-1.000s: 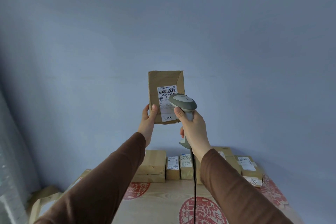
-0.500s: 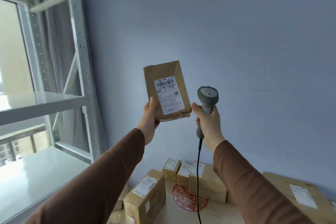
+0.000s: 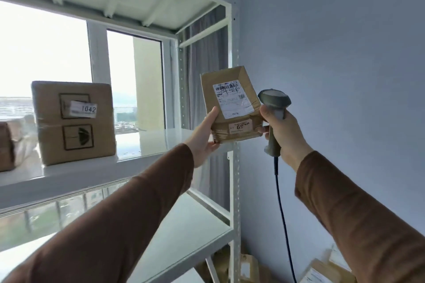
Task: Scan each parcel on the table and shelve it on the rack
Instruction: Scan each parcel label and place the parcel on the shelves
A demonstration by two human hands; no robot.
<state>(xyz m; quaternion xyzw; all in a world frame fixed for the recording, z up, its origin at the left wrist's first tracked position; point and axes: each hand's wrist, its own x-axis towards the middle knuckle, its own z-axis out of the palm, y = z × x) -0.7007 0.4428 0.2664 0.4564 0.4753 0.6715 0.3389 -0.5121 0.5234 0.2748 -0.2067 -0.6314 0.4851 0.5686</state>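
Note:
My left hand holds a small brown parcel by its lower left corner. The parcel carries a white shipping label and a small orange sticker. It is raised in front of the right post of the white rack, level with the middle shelf. Just right of the parcel, my right hand grips a grey barcode scanner by its handle. A dark cord hangs down from the scanner.
A large brown box numbered 1042 stands on the middle shelf at left, with another parcel at the far left edge. A lower shelf sits below. More parcels lie at the bottom right. A bright window is behind the rack.
The view has swung left from the table to the rack. The parcel moved left and up toward the middle shelf, and the scanner came off its label to the parcel's right side.

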